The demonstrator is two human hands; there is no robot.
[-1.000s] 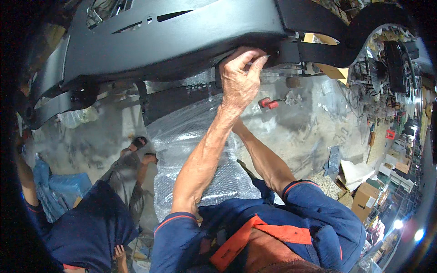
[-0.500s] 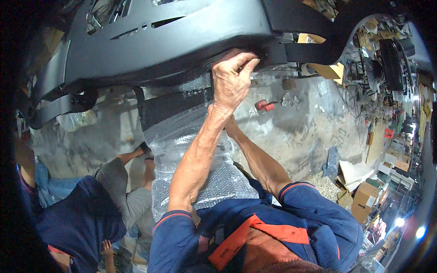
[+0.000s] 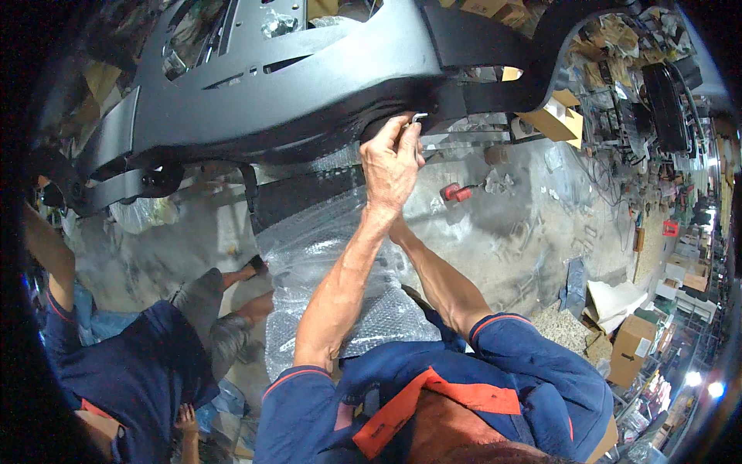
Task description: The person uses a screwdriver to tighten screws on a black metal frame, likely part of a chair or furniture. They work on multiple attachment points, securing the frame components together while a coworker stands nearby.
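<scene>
A large black moulded panel, shaped like a vehicle bumper (image 3: 294, 100), spans the upper part of the view. At its lower edge my left hand (image 3: 390, 166) is closed, thumb and fingers pinching a small bent silver metal rod (image 3: 420, 117) whose tip shows beside the fingertips. My right forearm (image 3: 433, 267) reaches up behind the left wrist. The right hand is hidden behind the left hand, so its fingers do not show. Clear bubble wrap (image 3: 309, 286) hangs below the bumper, next to my left forearm.
A co-worker in a dark blue shirt (image 3: 143, 363) bends at the left, near the bumper's end. A red tool (image 3: 456, 192) lies on the grey floor (image 3: 510, 232). Cardboard boxes (image 3: 632, 348), cables and shelves crowd the right side.
The bumper sits slightly farther left in view. My left hand has shifted a little lower, and the bent metal rod now shows at its fingertips.
</scene>
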